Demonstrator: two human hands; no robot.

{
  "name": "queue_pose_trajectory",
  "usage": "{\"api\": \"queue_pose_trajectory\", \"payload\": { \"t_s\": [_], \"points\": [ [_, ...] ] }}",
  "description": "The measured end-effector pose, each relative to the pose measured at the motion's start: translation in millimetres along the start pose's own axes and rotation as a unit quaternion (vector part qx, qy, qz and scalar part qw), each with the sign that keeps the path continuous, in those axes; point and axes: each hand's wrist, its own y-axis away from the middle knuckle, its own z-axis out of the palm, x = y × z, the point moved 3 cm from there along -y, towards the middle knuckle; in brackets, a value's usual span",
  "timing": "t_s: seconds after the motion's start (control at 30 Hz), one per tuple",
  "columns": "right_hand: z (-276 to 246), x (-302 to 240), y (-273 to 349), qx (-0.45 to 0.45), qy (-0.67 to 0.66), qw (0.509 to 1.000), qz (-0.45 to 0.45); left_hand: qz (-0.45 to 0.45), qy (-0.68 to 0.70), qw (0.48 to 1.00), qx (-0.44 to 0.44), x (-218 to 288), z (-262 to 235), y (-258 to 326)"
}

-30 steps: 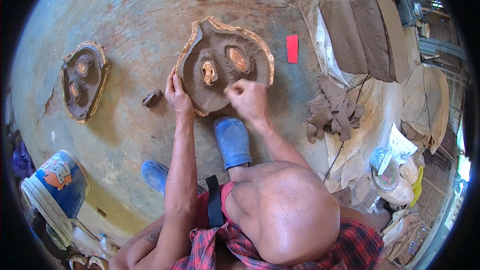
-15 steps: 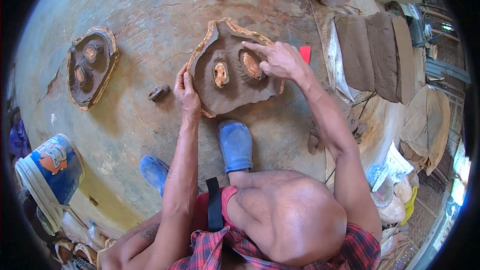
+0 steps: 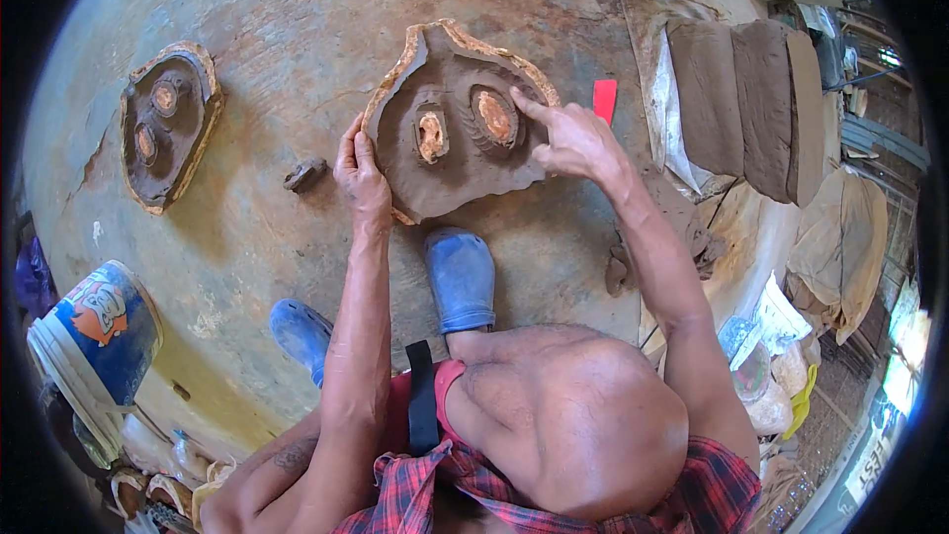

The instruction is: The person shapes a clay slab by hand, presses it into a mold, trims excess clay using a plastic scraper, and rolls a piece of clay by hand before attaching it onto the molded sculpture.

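Observation:
A wide, pale-rimmed mould (image 3: 539, 82) lined with soft brown clay (image 3: 455, 176) lies on the floor before me. Two pale-centred raised forms stand in the lining: a squarish one (image 3: 431, 137) at left and an oval one (image 3: 494, 116) at right. My left hand (image 3: 362, 170) grips the mould's left rim, thumb on the near side. My right hand (image 3: 578, 143) holds nothing; its index finger is stretched out and touches the clay just right of the oval form, while the other fingers bend loosely over the right edge.
At left lies a smaller clay-lined mould (image 3: 163, 138). A clay lump (image 3: 304, 175) sits between the moulds. Thick clay slabs (image 3: 741, 109) rest at right near a red strip (image 3: 604, 101). A blue bucket (image 3: 104, 326) stands at lower left. My blue clogs (image 3: 461, 282) are below the mould.
My right index finger has moved from the clay above the oval form to its right side. My left hand keeps its hold on the rim. The whole view has shifted slightly.

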Motion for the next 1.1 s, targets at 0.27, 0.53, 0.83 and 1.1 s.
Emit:
{"api": "queue_pose_trajectory", "payload": {
  "t_s": [0.27, 0.53, 0.83, 1.1],
  "points": [
    [44, -41, 27, -0.033, -0.077, 0.986, 0.144, 0.011, 0.023, 1.000, 0.002, -3, -2, -1],
    [64, -76, 39, 0.029, -0.173, 0.959, 0.223, 0.019, 0.026, 0.999, -0.009, 2, 5, 0],
    [84, -75, 42, 0.011, -0.226, 0.949, 0.219, 0.006, 0.039, 0.999, -0.015, -5, -1, -7],
    [95, -73, 53, 0.015, -0.200, 0.959, 0.198, 0.015, 0.056, 0.998, -0.008, -2, 5, -4]
  ]
}}
